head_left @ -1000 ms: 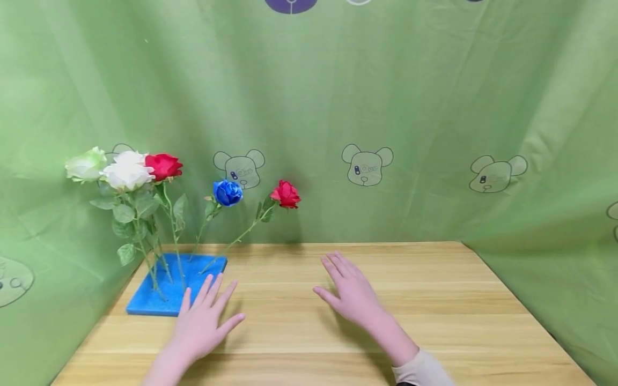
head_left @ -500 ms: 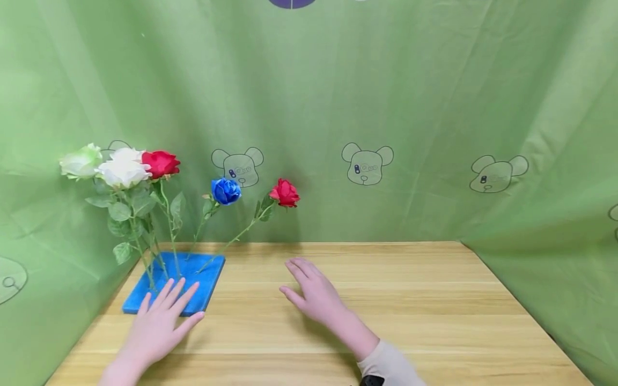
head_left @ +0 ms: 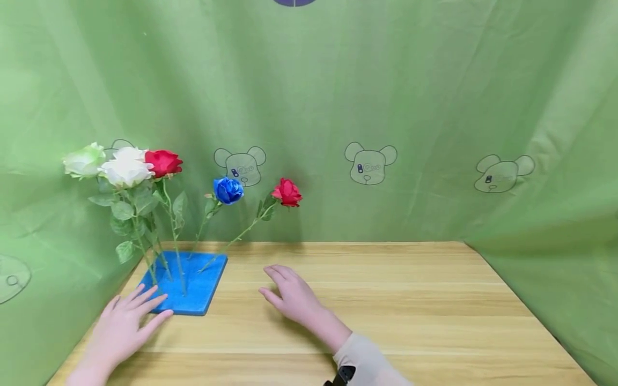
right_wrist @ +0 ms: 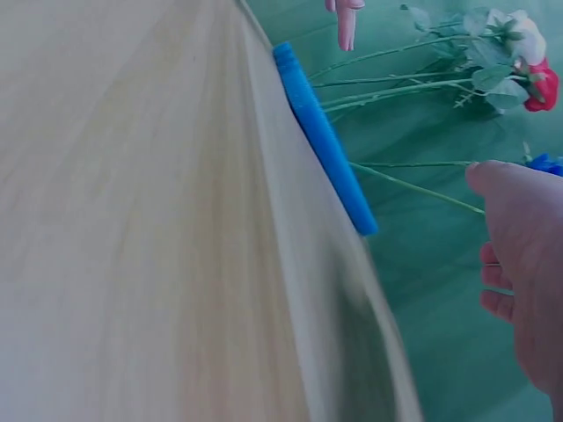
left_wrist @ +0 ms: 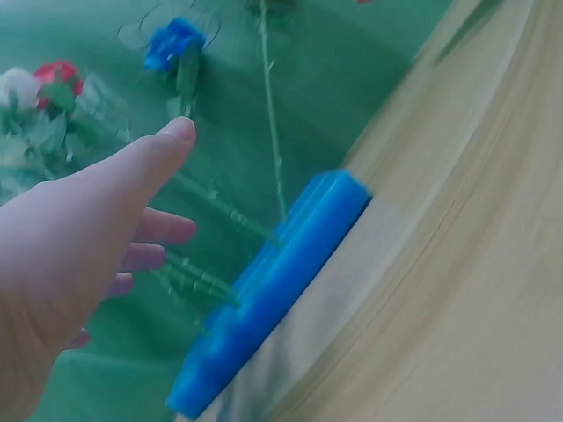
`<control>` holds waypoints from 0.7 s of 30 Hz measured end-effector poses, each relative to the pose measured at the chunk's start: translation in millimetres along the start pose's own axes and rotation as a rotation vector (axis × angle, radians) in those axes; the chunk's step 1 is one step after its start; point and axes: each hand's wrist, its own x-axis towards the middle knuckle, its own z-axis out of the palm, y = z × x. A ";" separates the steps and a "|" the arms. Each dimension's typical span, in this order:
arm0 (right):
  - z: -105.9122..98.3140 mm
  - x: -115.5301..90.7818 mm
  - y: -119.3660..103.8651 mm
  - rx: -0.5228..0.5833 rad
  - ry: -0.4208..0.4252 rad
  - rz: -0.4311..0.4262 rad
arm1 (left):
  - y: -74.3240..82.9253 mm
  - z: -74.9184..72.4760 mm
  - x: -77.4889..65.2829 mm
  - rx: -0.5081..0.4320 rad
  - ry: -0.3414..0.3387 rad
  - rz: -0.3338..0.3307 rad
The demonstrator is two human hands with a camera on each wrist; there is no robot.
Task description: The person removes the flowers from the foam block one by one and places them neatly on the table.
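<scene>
A flat blue board (head_left: 193, 300) lies on the left of the table, with several artificial roses standing in it by their stems. A greenish-white rose (head_left: 84, 161), a white rose (head_left: 126, 167) and a red rose (head_left: 164, 163) rise tall at the left. The blue rose (head_left: 228, 190) and a second red rose (head_left: 287, 192) lean to the right. My left hand (head_left: 118, 327), fingers spread, covers the board's front left corner in the head view; the left wrist view shows it apart from the board (left_wrist: 273, 299). My right hand (head_left: 294, 297) holds nothing, right of the board.
The wooden table (head_left: 410, 311) extends to the right. A green curtain (head_left: 425, 107) printed with bear heads hangs behind and on both sides, close to the roses. A black band (head_left: 344, 373) shows at my right wrist.
Both hands have moved left, the left hand from the board's front right to its front left corner, the right hand closer to the board. Board and roses have stayed in place.
</scene>
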 end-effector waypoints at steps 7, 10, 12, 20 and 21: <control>16.6 13.4 -9.0 -0.004 -0.008 -0.036 | -19.0 3.2 -4.9 0.024 -0.078 -0.116; 21.4 20.3 -14.9 0.011 -0.028 -0.037 | -26.8 7.5 -7.6 0.012 -0.163 -0.175; 25.2 24.8 -18.9 0.019 -0.038 -0.031 | -31.0 11.0 -9.3 0.007 -0.207 -0.194; 44.3 39.5 -30.9 0.122 -0.048 0.012 | -36.5 25.2 -9.5 -0.012 -0.264 -0.196; 46.5 40.5 -31.3 0.144 -0.047 0.024 | -35.7 27.0 -8.7 -0.015 -0.269 -0.193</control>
